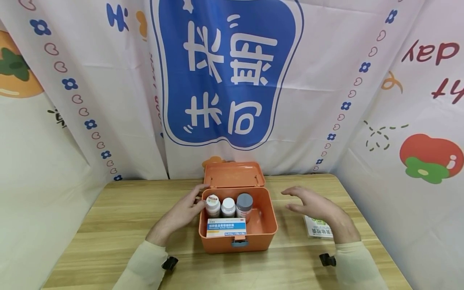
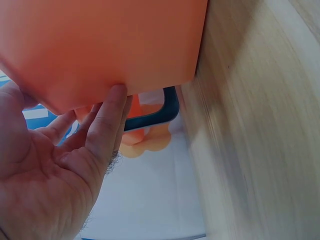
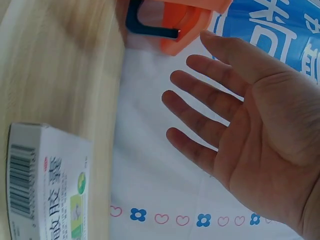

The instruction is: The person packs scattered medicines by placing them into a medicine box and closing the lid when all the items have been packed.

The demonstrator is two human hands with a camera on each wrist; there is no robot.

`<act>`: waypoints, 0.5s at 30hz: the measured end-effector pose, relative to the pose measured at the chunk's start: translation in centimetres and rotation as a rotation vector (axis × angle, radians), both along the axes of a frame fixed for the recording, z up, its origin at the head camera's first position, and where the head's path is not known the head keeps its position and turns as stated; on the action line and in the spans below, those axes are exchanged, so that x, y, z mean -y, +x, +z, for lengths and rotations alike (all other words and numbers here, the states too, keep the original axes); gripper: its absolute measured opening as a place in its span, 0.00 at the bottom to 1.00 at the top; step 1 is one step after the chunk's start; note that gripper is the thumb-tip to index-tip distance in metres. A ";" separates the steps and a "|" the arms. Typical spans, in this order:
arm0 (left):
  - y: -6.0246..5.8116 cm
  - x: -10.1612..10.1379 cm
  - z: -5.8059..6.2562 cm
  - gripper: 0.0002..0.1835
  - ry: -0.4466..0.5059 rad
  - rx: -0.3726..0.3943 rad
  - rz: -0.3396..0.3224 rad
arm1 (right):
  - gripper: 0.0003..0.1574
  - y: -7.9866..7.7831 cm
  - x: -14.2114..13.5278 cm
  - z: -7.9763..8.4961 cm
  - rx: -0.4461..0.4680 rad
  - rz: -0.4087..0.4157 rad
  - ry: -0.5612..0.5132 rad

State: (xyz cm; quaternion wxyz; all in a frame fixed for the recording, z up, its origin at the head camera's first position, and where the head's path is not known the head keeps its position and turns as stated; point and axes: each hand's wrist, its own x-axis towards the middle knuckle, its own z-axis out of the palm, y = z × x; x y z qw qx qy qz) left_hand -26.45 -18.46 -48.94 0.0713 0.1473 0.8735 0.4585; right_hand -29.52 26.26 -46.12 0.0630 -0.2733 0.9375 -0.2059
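An orange medicine box stands on the table with its lid swung up at the back. Inside, a white bottle with a printed cap, a small white bottle and a grey-capped bottle stand along the left and middle, behind a blue-and-white medicine carton. My left hand touches the box's left side near the rim; its fairly straight fingers lie against the wall in the left wrist view. To the right of the box, my right hand hovers with spread fingers, holding nothing.
A white medicine carton with green print lies on the table to the right, partly hidden by the right forearm in the head view. A dark handle sticks out behind the box. A printed curtain hangs along the table's back edge.
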 end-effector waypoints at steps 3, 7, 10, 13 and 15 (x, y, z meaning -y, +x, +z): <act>0.0 0.0 0.0 0.31 0.006 0.002 -0.002 | 0.29 0.0 -0.4 -0.3 0.015 0.003 0.009; 0.1 0.0 0.1 0.31 0.013 0.012 -0.002 | 0.29 0.0 -1.0 -0.7 0.055 -0.022 0.028; 0.1 0.1 0.0 0.31 0.016 0.010 -0.009 | 0.29 0.0 -1.4 -0.9 0.092 -0.041 0.036; 0.0 0.1 0.0 0.30 0.021 0.005 -0.017 | 0.28 0.0 -1.9 -1.2 0.127 -0.058 0.041; 0.0 0.1 -0.1 0.30 0.022 -0.001 -0.025 | 0.29 0.1 -2.1 -1.4 0.143 -0.060 0.046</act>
